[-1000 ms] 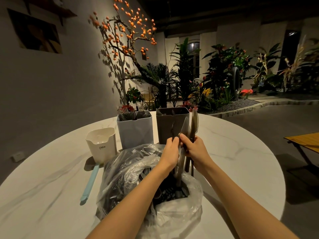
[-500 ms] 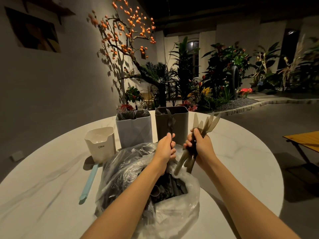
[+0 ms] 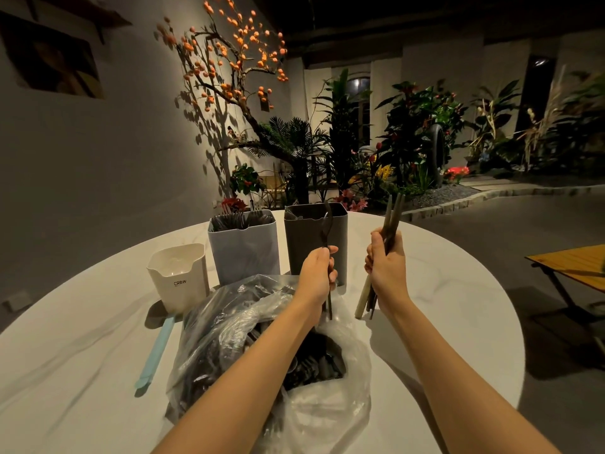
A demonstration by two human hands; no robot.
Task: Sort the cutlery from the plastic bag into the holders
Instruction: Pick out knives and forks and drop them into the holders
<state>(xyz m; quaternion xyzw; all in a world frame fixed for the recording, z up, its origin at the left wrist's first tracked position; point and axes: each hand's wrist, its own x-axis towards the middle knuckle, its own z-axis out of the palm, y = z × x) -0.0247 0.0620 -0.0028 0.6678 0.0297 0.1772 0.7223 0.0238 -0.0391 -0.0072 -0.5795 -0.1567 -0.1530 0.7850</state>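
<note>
A clear plastic bag point(image 3: 229, 326) full of dark cutlery lies on the white round table point(image 3: 442, 290) in front of me. Behind it stand three holders: a small white one point(image 3: 178, 276), a light blue one point(image 3: 244, 247) holding dark forks, and a dark grey one point(image 3: 306, 237). My left hand point(image 3: 316, 273) grips a single dark utensil point(image 3: 327, 224) upright in front of the grey holder. To its right, my right hand point(image 3: 386, 270) holds a bundle of knives point(image 3: 393, 217) upright, above the table beside the bag.
A light blue utensil point(image 3: 157, 352) lies flat on the table left of the bag. The table edge curves away on the right, with a wooden bench point(image 3: 573, 263) beyond it. Plants and a tree with orange fruit stand behind the table.
My hands have drawn apart. The right hand has turned its fanned bundle more upright and moved right. The left hand still holds one dark utensil before the grey holder.
</note>
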